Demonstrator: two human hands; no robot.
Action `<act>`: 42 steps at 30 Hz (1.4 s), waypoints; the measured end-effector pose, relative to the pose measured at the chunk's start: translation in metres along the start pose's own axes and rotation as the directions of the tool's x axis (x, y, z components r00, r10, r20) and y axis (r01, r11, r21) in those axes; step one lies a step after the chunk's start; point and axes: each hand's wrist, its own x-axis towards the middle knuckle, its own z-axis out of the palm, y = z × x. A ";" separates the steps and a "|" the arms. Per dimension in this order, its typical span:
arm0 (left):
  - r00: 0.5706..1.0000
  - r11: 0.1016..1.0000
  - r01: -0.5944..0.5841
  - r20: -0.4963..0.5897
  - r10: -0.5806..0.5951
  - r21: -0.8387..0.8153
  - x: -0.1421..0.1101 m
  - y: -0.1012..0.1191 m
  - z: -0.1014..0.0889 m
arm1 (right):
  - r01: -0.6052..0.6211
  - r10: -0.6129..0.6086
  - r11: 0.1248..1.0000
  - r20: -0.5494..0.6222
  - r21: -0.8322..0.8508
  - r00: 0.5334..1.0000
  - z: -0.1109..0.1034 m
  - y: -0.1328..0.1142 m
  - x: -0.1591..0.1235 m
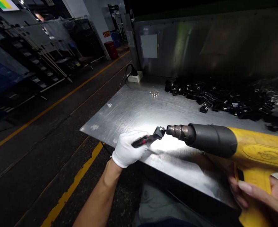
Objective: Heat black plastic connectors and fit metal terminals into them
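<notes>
My left hand (130,148), in a white glove, is closed around a slim black piece (141,142) with red marks. At its far end sits a blocky black part (158,133) with a small shiny metal bit; I cannot tell whether the two are one piece. My bare right hand (259,195) grips the handle of a yellow heat gun (259,148). The gun's stepped metal nozzle (179,130) points left, its tip very close to the black part's metal bit. Both are above the steel table (129,110).
Several small metal pieces (154,93) lie toward the back of the table. A pile of black parts (224,97) spreads along the right rear, with clear plastic bags (276,96) beside it. A white power socket (135,77) with a plug stands at the back left corner.
</notes>
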 end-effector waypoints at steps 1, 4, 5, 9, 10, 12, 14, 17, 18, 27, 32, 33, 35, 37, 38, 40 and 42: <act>1.000 1.000 -0.004 -0.002 0.004 -0.004 0.000 0.000 0.000 | 0.005 -0.005 1.000 -0.006 -0.010 1.000 -0.001 0.001 0.001; 0.999 0.999 -0.036 -0.023 0.036 -0.027 0.001 0.002 0.000 | 0.025 -0.025 0.999 0.002 -0.048 1.000 -0.003 0.003 0.003; 0.999 0.998 -0.044 -0.029 0.043 -0.033 0.001 0.002 0.000 | 0.026 -0.026 0.998 0.003 -0.057 1.000 -0.004 0.004 0.003; 0.999 0.998 -0.035 -0.030 0.034 -0.043 0.002 0.003 0.001 | 0.002 -0.003 0.999 -0.007 -0.045 1.000 -0.005 0.004 0.003; 0.999 0.999 -0.026 -0.029 0.024 -0.043 0.002 0.004 0.001 | -0.005 0.005 0.999 -0.009 -0.038 1.000 -0.005 0.004 0.003; 1.000 0.999 -0.015 -0.028 0.014 -0.043 0.003 0.006 0.000 | -0.012 0.011 0.999 -0.004 -0.034 1.000 -0.005 0.004 0.003; 0.999 0.999 -0.020 -0.030 0.019 -0.048 0.003 0.007 0.000 | -0.005 0.005 0.999 0.010 -0.033 1.000 -0.005 0.004 0.003; 0.999 0.998 -0.022 -0.031 0.020 -0.056 0.002 0.007 -0.001 | -0.001 0.001 1.000 0.007 -0.011 1.000 -0.007 0.007 0.005; 0.999 0.998 -0.018 -0.027 0.017 -0.053 0.001 0.007 -0.001 | -0.004 0.004 1.000 -0.002 -0.001 1.000 -0.008 0.009 0.006; 0.997 0.997 -0.052 -0.053 0.049 -0.059 0.001 0.006 0.001 | 0.040 -0.040 0.999 -0.003 -0.008 0.999 -0.008 0.011 0.006; 0.996 0.996 -0.063 -0.069 0.059 -0.063 0.000 0.005 0.002 | 0.048 -0.048 0.999 -0.011 0.014 0.999 -0.007 0.010 0.005; 0.996 0.996 -0.065 -0.072 0.060 -0.063 0.000 0.004 0.002 | 0.046 -0.045 0.999 -0.018 0.019 0.999 -0.007 0.010 0.004; 0.995 0.996 -0.066 -0.077 0.061 -0.062 0.000 0.003 0.002 | 0.043 -0.042 0.999 -0.031 0.023 0.999 -0.007 0.010 0.004; 0.995 0.996 -0.066 -0.081 0.061 -0.061 0.000 0.002 0.002 | 0.039 -0.038 0.999 -0.045 0.028 0.998 -0.007 0.009 0.003; 0.995 0.996 -0.066 -0.083 0.061 -0.059 0.001 0.002 0.002 | 0.036 -0.035 0.999 -0.052 0.024 0.998 -0.006 0.009 0.003; 0.994 0.996 -0.070 -0.083 0.066 -0.051 0.001 0.002 0.002 | 0.033 -0.033 0.999 -0.057 -0.003 0.998 -0.006 0.008 0.002; 0.995 0.997 -0.070 -0.078 0.066 -0.045 0.001 0.003 0.001 | 0.035 -0.037 0.998 -0.042 -0.056 0.998 -0.006 0.008 0.001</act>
